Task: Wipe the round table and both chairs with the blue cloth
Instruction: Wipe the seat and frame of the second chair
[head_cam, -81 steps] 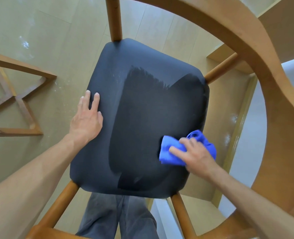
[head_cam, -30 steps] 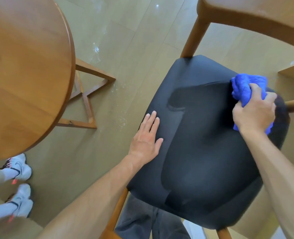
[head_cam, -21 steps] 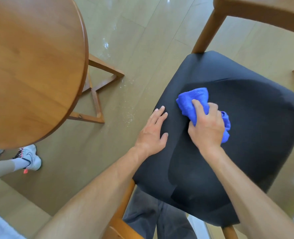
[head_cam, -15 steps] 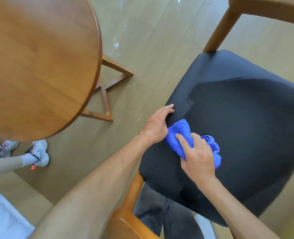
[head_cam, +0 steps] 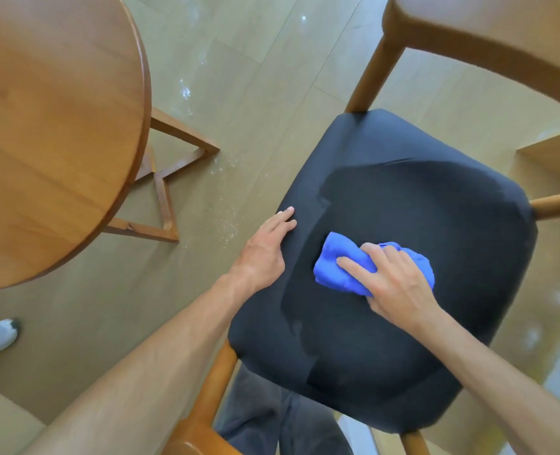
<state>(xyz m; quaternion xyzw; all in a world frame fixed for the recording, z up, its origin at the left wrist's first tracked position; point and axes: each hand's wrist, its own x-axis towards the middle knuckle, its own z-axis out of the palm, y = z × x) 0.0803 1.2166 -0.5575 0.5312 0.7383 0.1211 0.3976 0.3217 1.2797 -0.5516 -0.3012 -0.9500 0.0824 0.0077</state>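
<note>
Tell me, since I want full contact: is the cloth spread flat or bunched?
Bunched: the blue cloth sits crumpled under the right hand.

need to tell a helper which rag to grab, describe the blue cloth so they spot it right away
Find the wooden chair's black padded seat right of the round table. The blue cloth lies bunched on it under the right hand, the only bright blue thing there.

Blue cloth [head_cam: 334, 267] soft, fuzzy; chair seat [head_cam: 419, 198] matt dark fabric, damp-darkened patch; tabletop [head_cam: 48, 119] smooth satin wood; floor [head_cam: 255, 77] glossy.
</note>
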